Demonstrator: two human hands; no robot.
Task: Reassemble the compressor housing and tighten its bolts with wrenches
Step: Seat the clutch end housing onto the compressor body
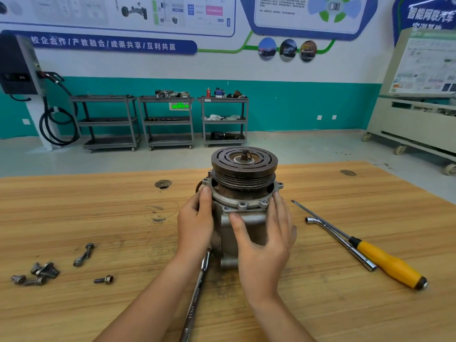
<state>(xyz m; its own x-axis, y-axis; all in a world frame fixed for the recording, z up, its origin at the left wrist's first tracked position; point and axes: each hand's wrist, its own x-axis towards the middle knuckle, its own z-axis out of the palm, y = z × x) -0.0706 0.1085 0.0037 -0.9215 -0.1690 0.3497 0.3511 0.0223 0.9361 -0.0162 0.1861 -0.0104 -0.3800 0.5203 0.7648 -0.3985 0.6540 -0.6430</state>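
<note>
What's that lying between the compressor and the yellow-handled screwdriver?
An L-shaped socket wrench lies there on the table, close beside the screwdriver and apart from the compressor, as the head view shows.

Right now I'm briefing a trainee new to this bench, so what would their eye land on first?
The compressor stands upright midway on the wooden table, grooved pulley on top, the left hand and right hand gripping its housing from either side. A yellow-handled screwdriver and an L-shaped socket wrench lie to its right; loose bolts lie scattered far left, and a chrome wrench lies between the forearms.
</note>
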